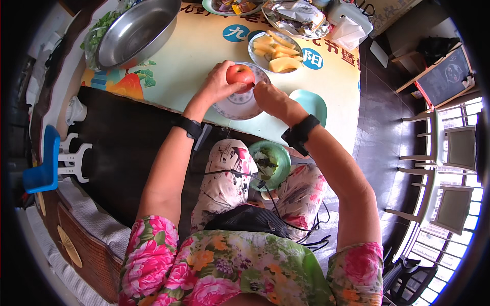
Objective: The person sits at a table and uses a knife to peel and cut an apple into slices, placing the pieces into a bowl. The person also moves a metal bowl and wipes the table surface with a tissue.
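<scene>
A red apple [240, 78] is gripped in my left hand [217, 85], its stem end facing up. My right hand [271, 98] is closed right beside the apple around a small dark tool [253, 85], most of which the fingers hide; its kind cannot be told. Both hands are above a white patterned plate [239, 113] near the table's front edge. Just beyond that plate, another plate [250, 52] holds cut pieces of yellow melon [283, 64]. A pale green tray [319, 107] lies to the right, partly behind my right wrist.
A large steel basin [138, 34] and bagged leafy greens [103, 28] are at the table's left. Plates of wrapped snacks [294, 17] and a tissue box [350, 23] stand at the back. Between my knees is a green bin [281, 168] with scraps; a cable [229, 172] crosses my lap.
</scene>
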The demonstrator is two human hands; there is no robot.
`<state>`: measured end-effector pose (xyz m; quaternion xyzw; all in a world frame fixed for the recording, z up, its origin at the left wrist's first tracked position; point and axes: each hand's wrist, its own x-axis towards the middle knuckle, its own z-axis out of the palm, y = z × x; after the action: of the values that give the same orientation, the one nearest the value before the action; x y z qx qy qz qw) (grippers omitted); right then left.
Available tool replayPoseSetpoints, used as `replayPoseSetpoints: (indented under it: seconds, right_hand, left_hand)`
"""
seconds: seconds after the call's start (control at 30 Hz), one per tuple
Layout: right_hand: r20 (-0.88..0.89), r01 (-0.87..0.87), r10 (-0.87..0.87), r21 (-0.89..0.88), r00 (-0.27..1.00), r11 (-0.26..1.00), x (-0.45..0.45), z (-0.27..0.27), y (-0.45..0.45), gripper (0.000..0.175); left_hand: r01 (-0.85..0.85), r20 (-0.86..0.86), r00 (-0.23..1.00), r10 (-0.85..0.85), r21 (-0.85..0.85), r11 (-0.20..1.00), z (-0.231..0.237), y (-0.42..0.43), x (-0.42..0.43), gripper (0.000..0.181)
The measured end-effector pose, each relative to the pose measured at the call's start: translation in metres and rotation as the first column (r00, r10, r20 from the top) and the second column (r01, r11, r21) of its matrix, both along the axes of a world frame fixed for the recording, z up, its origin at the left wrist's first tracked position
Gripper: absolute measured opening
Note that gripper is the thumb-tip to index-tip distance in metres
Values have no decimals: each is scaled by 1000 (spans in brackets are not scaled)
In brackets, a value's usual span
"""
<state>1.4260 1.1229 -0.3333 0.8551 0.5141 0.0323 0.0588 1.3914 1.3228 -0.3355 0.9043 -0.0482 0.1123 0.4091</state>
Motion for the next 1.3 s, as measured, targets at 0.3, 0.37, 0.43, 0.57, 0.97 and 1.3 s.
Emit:
replayPoseSetpoints:
  seconds: [0.3,0.37,0.43,0.57,0.97,1.3]
  right_hand:
    - [-325,161,-220,-199,920,967,22,10,16,15]
    - [-14,-85,85,-330,996,940,34,-18,16,12]
    - [-217,-22,-57,-345,974,938,37,-7,28,9]
    - [-424,144,-200,-162,883,976,19,31,29,15]
    - [174,-347,431,-367,886,863,17,31,26,16]
    - [-794,596,-475,-182,379,782,-10,19,41,20]
  left_hand:
    - [-4,-93,996,-7,-120,993,9,7,13,56]
    - [17,-33,999,-20,-81,997,5,8,16,56]
    - [20,-21,1000,-22,-67,998,4,11,14,60]
    - [-98,182,982,56,234,967,7,-2,-5,62]
    - [74,-8,997,-74,118,990,-4,9,5,68]
    - [50,63,997,-49,-3,999,-22,26,17,65]
